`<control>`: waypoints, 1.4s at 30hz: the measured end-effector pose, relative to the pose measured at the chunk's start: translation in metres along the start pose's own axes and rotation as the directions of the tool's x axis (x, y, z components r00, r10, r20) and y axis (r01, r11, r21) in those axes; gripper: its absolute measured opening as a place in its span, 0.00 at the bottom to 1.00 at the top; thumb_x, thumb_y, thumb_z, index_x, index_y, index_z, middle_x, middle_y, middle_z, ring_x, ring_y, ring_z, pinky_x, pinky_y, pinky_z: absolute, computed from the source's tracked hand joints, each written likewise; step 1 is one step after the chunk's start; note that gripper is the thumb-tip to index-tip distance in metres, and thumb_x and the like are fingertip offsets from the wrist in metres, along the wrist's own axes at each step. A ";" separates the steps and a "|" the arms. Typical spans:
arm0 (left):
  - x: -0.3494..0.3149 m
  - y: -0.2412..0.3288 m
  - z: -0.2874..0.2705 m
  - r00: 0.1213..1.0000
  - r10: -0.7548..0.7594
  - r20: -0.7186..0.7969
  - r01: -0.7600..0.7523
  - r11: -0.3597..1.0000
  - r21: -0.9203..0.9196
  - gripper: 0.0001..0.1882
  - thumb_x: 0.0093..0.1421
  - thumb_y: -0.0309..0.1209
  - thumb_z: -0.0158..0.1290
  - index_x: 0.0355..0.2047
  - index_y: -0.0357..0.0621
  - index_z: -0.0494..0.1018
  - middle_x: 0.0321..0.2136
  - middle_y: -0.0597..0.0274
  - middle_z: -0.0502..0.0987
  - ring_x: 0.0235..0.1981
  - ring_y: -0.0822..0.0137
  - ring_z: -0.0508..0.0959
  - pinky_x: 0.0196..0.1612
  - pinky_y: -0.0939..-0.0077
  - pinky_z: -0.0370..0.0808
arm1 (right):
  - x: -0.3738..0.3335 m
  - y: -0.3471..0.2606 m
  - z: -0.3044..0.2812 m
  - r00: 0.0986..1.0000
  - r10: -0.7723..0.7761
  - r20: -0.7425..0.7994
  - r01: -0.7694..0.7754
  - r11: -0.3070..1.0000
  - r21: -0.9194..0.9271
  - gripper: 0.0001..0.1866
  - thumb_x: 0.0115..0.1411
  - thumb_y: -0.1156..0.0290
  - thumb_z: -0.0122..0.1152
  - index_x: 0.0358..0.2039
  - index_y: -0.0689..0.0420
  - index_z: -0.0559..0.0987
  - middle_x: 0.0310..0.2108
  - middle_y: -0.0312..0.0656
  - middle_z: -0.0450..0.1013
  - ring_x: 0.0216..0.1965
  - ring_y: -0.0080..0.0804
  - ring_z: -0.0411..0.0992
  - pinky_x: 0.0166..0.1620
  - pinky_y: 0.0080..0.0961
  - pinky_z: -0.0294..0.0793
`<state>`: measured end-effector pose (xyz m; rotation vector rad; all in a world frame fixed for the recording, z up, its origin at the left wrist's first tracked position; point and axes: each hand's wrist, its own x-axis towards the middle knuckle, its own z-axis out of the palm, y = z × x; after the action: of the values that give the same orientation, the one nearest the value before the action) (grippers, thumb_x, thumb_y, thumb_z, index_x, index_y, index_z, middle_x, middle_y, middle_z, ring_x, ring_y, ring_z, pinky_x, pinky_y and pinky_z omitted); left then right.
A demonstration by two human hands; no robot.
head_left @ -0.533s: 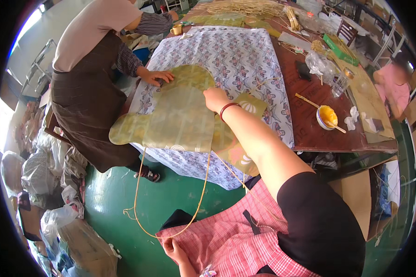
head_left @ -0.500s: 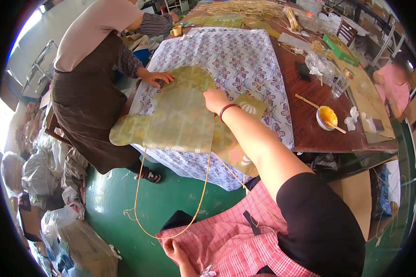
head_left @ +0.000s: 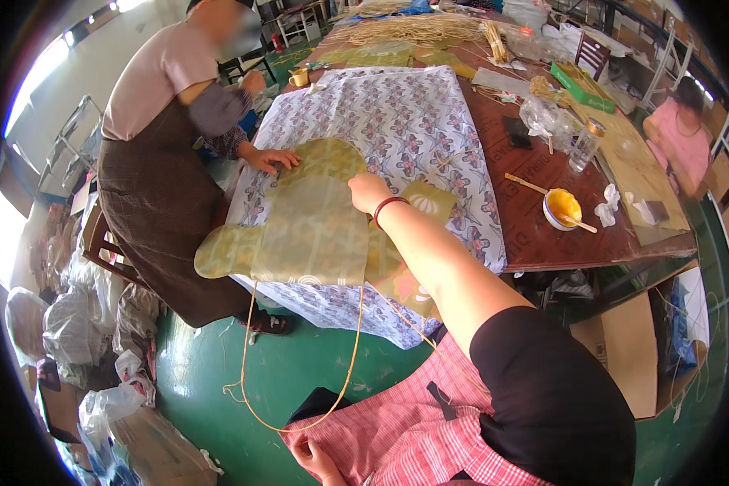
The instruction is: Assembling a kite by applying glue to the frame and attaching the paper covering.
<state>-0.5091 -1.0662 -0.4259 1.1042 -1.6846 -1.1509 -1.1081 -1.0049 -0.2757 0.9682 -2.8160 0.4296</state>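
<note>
My right hand [head_left: 370,194] is closed at the right edge of a translucent olive fabric sheet [head_left: 309,239], fingertips partly hidden. Under and around that sheet lie rounded green patterned fabric pieces [head_left: 326,159], one [head_left: 225,251] sticking out left. From the sheet's near edge a thin tan cord [head_left: 350,368] hangs in a loop, its bottom reaching my red checked apron [head_left: 381,419]. Just below the loop, my left hand [head_left: 316,458] has its fingers curled against the apron; what they hold cannot be made out. A co-worker's hand [head_left: 270,159] rests flat beside the green fabric.
A white patterned cloth [head_left: 397,101] covers part of the brown table [head_left: 543,243] and drapes over its edge. To the right stand a bowl of yellow paste [head_left: 560,208], a jar [head_left: 585,149] and clear plastic [head_left: 544,117]. The co-worker [head_left: 166,170] stands left; plastic bags [head_left: 77,324] crowd the floor.
The view has shifted slightly, so the table sits lower. The co-worker has straightened up, one hand raised and the other still by the fabric. My right hand stays at the sheet's edge.
</note>
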 end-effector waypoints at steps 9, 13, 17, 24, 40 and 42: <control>0.000 -0.004 -0.002 0.998 0.053 -0.017 -0.052 0.997 0.060 0.08 0.52 0.21 0.49 0.34 0.36 0.69 0.31 0.61 0.72 0.34 0.68 0.70 0.41 0.76 0.68 | 0.003 -0.003 0.000 0.999 0.016 0.031 -0.018 0.998 0.052 0.12 0.49 0.74 0.48 0.29 0.60 0.81 0.32 0.52 0.75 0.36 0.48 0.74 0.39 0.39 0.74; 0.000 0.003 0.001 1.000 0.008 0.023 -0.009 0.999 0.047 0.06 0.52 0.21 0.50 0.32 0.37 0.69 0.28 0.63 0.72 0.31 0.70 0.70 0.39 0.78 0.68 | 0.001 0.008 0.001 0.997 0.075 -0.018 -0.073 0.991 0.114 0.11 0.49 0.73 0.48 0.28 0.60 0.80 0.31 0.52 0.75 0.36 0.49 0.74 0.38 0.40 0.74; -0.006 0.003 0.000 1.000 -0.030 -0.007 0.030 0.999 -0.023 0.06 0.52 0.21 0.51 0.32 0.38 0.69 0.28 0.64 0.72 0.30 0.71 0.70 0.37 0.80 0.68 | -0.007 0.003 -0.001 0.997 0.065 -0.031 -0.060 0.988 0.139 0.12 0.49 0.73 0.48 0.29 0.60 0.80 0.32 0.52 0.75 0.37 0.49 0.74 0.40 0.40 0.73; -0.004 0.003 -0.002 0.999 -0.033 -0.008 0.033 0.999 -0.019 0.07 0.51 0.19 0.50 0.32 0.37 0.70 0.29 0.62 0.72 0.31 0.70 0.71 0.38 0.80 0.70 | 0.001 0.006 0.006 0.995 0.098 0.004 -0.097 0.976 0.196 0.13 0.50 0.71 0.47 0.32 0.57 0.79 0.35 0.49 0.75 0.39 0.49 0.72 0.42 0.40 0.71; -0.005 0.002 -0.004 0.999 -0.024 -0.027 0.023 1.000 -0.011 0.06 0.54 0.19 0.50 0.33 0.37 0.70 0.29 0.64 0.72 0.31 0.72 0.70 0.38 0.81 0.69 | 0.003 0.010 0.002 0.993 0.110 0.035 -0.115 0.951 0.288 0.14 0.56 0.62 0.47 0.33 0.52 0.79 0.36 0.46 0.75 0.40 0.47 0.72 0.42 0.41 0.71; -0.004 0.010 -0.004 0.999 -0.028 -0.038 0.027 0.999 -0.031 0.06 0.53 0.19 0.50 0.33 0.37 0.70 0.29 0.64 0.72 0.31 0.72 0.70 0.37 0.80 0.69 | 0.006 0.015 -0.001 0.990 0.128 0.053 -0.138 0.942 0.306 0.15 0.58 0.60 0.46 0.34 0.54 0.79 0.37 0.48 0.75 0.40 0.47 0.72 0.43 0.41 0.71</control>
<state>-0.5065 -1.0617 -0.4160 1.1277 -1.6218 -1.1613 -1.1217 -0.9966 -0.2766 0.8407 -2.9095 0.9040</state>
